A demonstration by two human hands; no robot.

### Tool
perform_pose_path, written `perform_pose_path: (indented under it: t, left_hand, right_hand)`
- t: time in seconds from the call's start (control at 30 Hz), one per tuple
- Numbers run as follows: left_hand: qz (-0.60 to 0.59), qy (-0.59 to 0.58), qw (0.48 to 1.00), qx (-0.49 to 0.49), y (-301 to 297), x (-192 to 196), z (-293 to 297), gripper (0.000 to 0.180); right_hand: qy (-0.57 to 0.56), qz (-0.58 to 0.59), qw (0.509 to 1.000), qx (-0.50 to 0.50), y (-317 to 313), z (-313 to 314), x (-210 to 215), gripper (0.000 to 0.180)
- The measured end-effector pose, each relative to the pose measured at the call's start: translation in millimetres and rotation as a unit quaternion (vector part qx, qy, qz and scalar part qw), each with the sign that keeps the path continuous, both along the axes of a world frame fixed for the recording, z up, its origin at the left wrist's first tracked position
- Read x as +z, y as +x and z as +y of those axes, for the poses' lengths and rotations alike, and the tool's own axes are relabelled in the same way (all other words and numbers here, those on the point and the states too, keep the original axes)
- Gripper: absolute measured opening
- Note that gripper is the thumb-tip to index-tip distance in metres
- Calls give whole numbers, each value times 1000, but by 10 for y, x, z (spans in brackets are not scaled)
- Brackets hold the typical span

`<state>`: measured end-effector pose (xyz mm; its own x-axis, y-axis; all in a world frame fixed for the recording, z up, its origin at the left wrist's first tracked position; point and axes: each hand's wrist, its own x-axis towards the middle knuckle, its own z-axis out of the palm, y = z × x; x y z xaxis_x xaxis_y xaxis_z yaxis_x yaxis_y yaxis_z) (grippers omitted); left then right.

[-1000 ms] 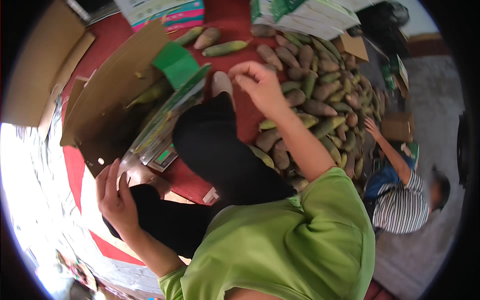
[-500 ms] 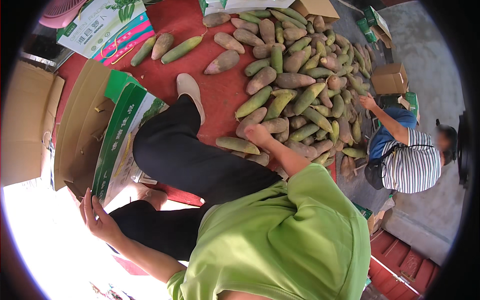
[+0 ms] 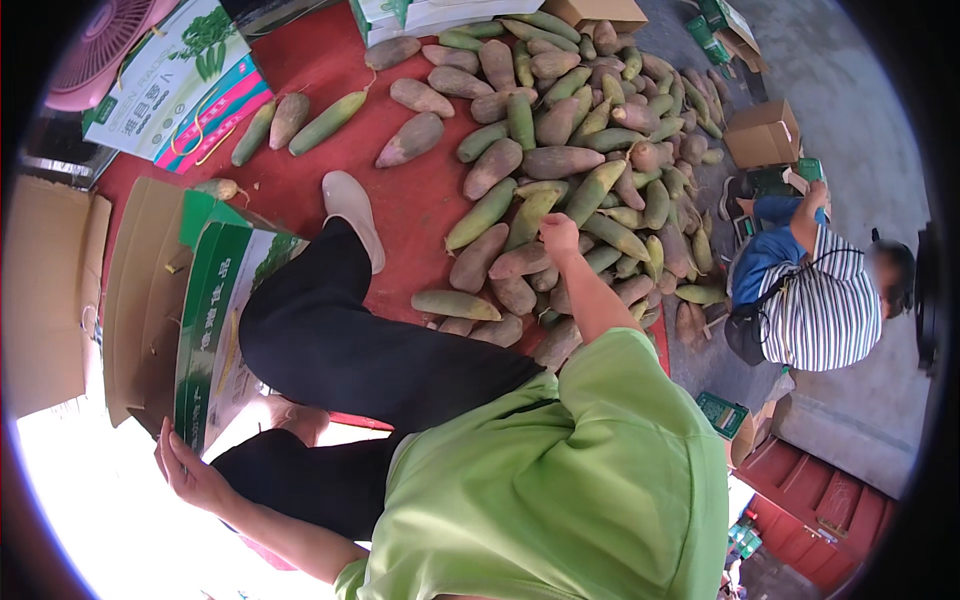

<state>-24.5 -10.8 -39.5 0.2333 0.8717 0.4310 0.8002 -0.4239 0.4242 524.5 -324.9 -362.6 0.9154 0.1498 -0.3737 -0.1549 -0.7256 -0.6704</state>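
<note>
My left hand [image 3: 190,475] is at the near corner of an open green and white cardboard box [image 3: 205,330], its fingers hooked on the rim. The inside walls of the box are brown. My right hand [image 3: 558,236] is closed low over the heap, among the green radishes [image 3: 488,216]. One long green radish [image 3: 598,190] lies right beside it. The back of the hand hides whatever its fingers may hold. Some radishes have pinkish-brown ends.
A brown carton [image 3: 50,295] stands at far left. A printed box [image 3: 180,90] and a pink fan [image 3: 105,50] are behind it. Loose radishes [image 3: 330,122] lie on the red mat [image 3: 300,200]. A person in stripes [image 3: 820,300] crouches at right by a small carton [image 3: 762,133].
My right hand has moved rightward and farther over the heap. My left hand stays by the box corner. The other person's arm has drawn back from the heap. The view has shifted slightly.
</note>
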Motion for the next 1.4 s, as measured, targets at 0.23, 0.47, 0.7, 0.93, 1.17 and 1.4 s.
perform_pose_path:
  t: [0.23,0.47,0.7,0.93,1.17,1.4]
  left_hand:
    - [-50,-10,997,53,-82,-60,13,29]
    - [-59,9,994,95,-55,-93,34,32]
    - [-31,9,993,111,34,-89,40,33]
    - [-15,5,995,97,31,-102,51,29]
    - [16,32,999,8,199,-101,-43,18]
    - [4,48,998,-30,442,124,-126,20]
  right_hand:
    - [-60,-108,987,-106,387,-161,289,32]
    - [-74,-106,973,-191,706,-200,497,52]
    - [-131,-100,961,-223,782,-56,724,70]
    - [-49,-72,972,-220,1076,-269,192,70]
    - [72,-76,984,-141,673,-96,427,60]
    - [293,-6,955,47,391,647,1344,56]
